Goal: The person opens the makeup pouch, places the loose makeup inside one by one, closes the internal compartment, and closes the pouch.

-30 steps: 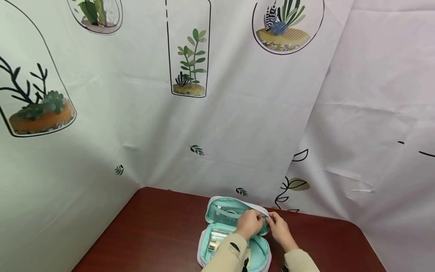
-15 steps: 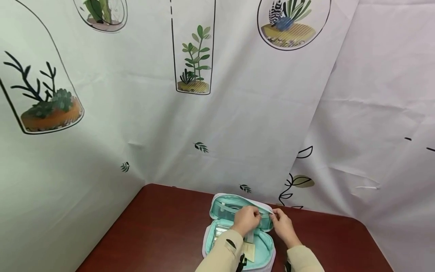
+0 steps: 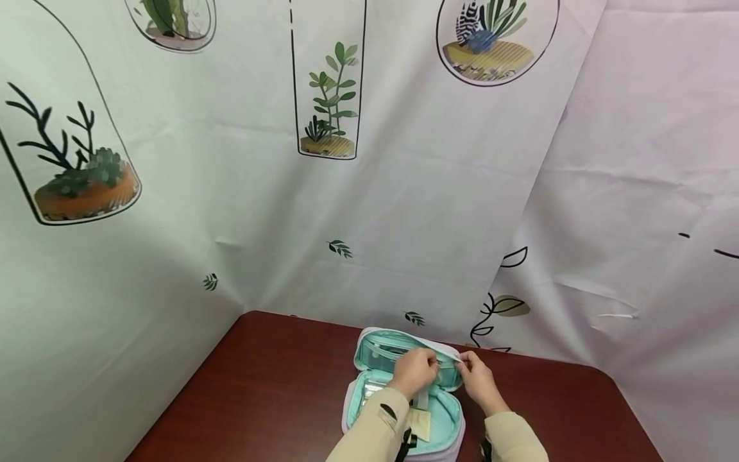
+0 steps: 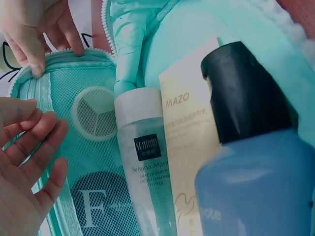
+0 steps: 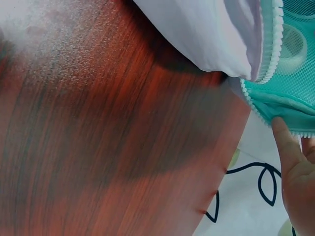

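Observation:
A mint-lined toiletry bag point(image 3: 453, 410) lies unfolded on the table, its lid point(image 3: 364, 359) leaning back with a mesh pocket point(image 4: 93, 157) inside. My left hand point(image 3: 414, 373) is at this pocket, thumb and fingertips pinched together at its zipper point(image 4: 45, 93); the pull is hidden by the fingers. My right hand point(image 3: 479, 384) grips the lid's corner, thumb on the inside of the zipped edge point(image 5: 256, 105). Behind the mesh show a round three-part case point(image 4: 96, 113) and a dark disc with a letter F point(image 4: 101, 196).
Inside the bag's base are a toner bottle point(image 4: 142, 147), a cream-coloured box point(image 4: 187, 113) and a blue bottle with a black cap point(image 4: 256, 182). The dark red table point(image 3: 271, 385) ends close behind the bag, against a plant-printed cloth point(image 3: 277, 212).
My left hand has slid left along the pocket, away from the lid's corner. My right hand keeps hold of that corner. The head view has shifted slightly.

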Motion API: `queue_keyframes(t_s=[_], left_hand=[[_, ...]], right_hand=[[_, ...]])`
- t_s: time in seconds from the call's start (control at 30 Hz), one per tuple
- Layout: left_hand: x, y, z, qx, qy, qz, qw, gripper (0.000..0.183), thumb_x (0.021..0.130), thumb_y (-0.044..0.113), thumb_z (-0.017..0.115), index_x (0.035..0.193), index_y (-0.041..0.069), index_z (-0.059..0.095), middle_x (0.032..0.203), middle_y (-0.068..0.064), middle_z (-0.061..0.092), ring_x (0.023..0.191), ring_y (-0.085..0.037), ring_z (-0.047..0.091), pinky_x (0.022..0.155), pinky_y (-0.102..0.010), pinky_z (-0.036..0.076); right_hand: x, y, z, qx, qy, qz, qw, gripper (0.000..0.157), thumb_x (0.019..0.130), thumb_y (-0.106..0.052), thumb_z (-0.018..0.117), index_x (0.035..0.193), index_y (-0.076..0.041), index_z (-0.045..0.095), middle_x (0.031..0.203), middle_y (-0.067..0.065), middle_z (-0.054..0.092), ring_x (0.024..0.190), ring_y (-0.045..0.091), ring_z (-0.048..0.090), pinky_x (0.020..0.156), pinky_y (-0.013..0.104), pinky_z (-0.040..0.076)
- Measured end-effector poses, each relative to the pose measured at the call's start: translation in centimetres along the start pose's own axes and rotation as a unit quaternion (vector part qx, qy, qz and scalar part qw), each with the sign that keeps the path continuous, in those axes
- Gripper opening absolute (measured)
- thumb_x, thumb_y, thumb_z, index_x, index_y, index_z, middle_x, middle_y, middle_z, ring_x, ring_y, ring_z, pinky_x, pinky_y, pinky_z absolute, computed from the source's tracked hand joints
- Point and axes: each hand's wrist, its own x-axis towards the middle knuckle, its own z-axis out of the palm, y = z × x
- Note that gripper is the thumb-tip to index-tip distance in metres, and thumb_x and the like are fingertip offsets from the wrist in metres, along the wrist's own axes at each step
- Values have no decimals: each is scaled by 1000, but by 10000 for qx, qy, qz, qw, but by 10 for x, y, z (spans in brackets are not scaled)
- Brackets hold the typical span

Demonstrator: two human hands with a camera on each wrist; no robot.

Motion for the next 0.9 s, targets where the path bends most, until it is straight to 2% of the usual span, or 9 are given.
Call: queue_keyframes(t_s=[0.2,0.3,0.4,0.57,0.9], left_hand=[[-3,-6,-2,-217,-85,18,9997,27,89,17,61,63,18,54,55,9,44,46,-7,37,46,-23,30],[-4,-8,-5,-312,-67,64,9995,30,89,15,60,61,18,52,54,9,44,46,-7,35,45,-23,29],[-5,-10,-8,-278,-60,92,9996,31,90,14,58,61,19,50,54,9,43,46,-6,34,45,-23,28],[-9,-14,-15,-270,-150,-2,9995,33,92,14,56,61,19,46,54,7,40,46,-7,30,46,-24,26],[-10,-21,-19,-358,-256,-6,9990,29,92,15,56,64,18,50,57,9,44,47,-7,32,47,-24,28]], right_hand=[[-2,-1,-1,-105,-31,112,9999,8,91,-3,52,99,-1,51,81,10,53,69,22,49,57,32,41],[-1,-3,0,-166,-70,36,9998,7,91,-3,53,98,-2,50,79,9,51,66,21,48,55,32,40],[0,-4,-1,-233,-86,-49,9997,7,91,-3,53,96,-4,49,79,9,52,65,21,48,55,32,40],[0,-5,0,-261,-93,41,9996,7,91,-2,53,95,-5,49,78,9,52,65,21,49,55,33,41],[2,-8,0,-262,-221,87,9994,8,91,-2,53,94,-7,47,78,9,50,66,22,48,54,33,40]])
